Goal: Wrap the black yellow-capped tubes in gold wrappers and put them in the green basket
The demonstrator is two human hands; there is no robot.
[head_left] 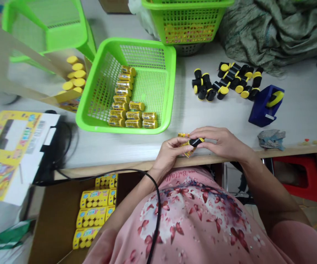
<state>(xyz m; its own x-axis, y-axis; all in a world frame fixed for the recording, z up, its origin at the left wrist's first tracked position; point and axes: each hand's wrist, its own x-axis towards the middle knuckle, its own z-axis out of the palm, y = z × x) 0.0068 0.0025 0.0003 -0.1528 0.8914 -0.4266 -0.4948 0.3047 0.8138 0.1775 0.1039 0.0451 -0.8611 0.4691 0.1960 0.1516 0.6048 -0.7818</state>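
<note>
Near the table's front edge, both hands meet at a small black canister with a yellow cap (195, 142). My left hand (167, 154) pinches it between thumb and fingers, on the side away from the cap. The thumb and fingers of my right hand (226, 143) close around its capped end. A yellow printed label (188, 152) shows under and beside the canister, partly hidden by the fingers. Farther back on the table lie several loose black canisters with yellow caps (231, 79). To the right of them stands a blue tape dispenser (265, 105) with a yellow core.
Left of centre, a green basket (172, 84) holds several wrapped yellow canisters. Another green basket (187, 7) is behind it. A box of yellow-capped canisters (77, 75) and a flat printed carton (15, 146) lie left. A black cable (158, 205) crosses my lap; crumpled tape (271, 139) lies right.
</note>
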